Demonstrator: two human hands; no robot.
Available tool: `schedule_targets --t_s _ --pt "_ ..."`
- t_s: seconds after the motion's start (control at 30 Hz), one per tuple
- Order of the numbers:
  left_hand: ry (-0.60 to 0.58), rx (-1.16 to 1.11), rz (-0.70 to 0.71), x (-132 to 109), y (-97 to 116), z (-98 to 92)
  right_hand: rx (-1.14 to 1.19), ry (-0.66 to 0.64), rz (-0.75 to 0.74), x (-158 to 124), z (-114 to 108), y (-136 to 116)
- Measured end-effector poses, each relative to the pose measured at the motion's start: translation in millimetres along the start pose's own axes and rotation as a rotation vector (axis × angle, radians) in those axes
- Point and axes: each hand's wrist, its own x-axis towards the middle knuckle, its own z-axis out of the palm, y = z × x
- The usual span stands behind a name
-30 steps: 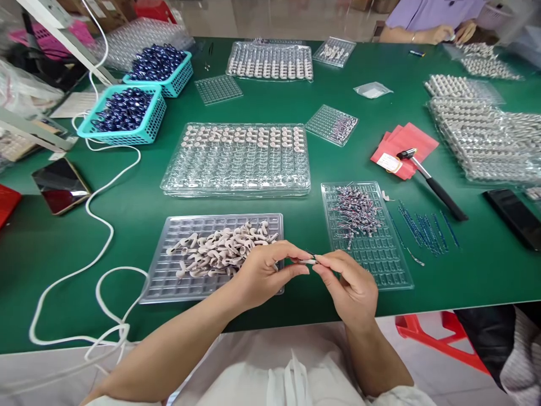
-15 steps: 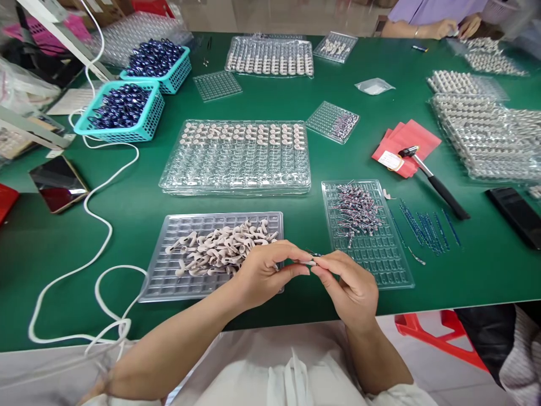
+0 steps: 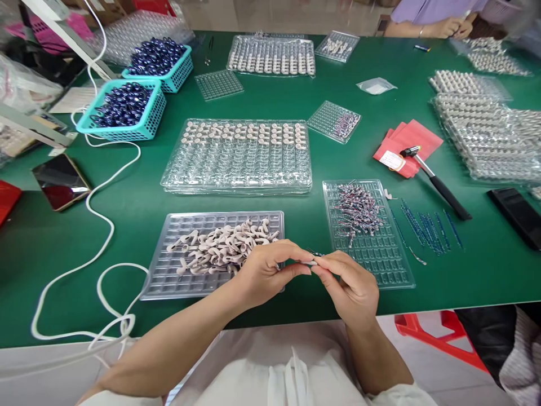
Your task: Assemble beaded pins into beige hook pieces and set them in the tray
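I see the part (image 3: 311,262) between the hands, over the desk (image 3: 304,313), my view of it mostly blocked by fingers. The left hand (image 3: 266,270) pinches its left end between thumb and fingers; the right hand (image 3: 353,287) pinches at the other end, near thin dark wires (image 3: 313,253). Left of it I have a tray (image 3: 156,276) of pale shells (image 3: 224,248); right, a tray (image 3: 376,265) of wired pieces (image 3: 359,208).
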Motion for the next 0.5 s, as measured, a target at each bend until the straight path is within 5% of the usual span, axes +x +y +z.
schedule_targets --t_s 0.3,0.5 --pt "-0.006 -0.070 -0.266 -0.1 8.5 0.0 -0.061 0.000 0.136 1.0 2.1 -3.1" --pt "0.016 0.001 -0.259 -0.9 7.5 -3.6 -0.102 0.006 0.241 0.6 -0.1 -4.2"
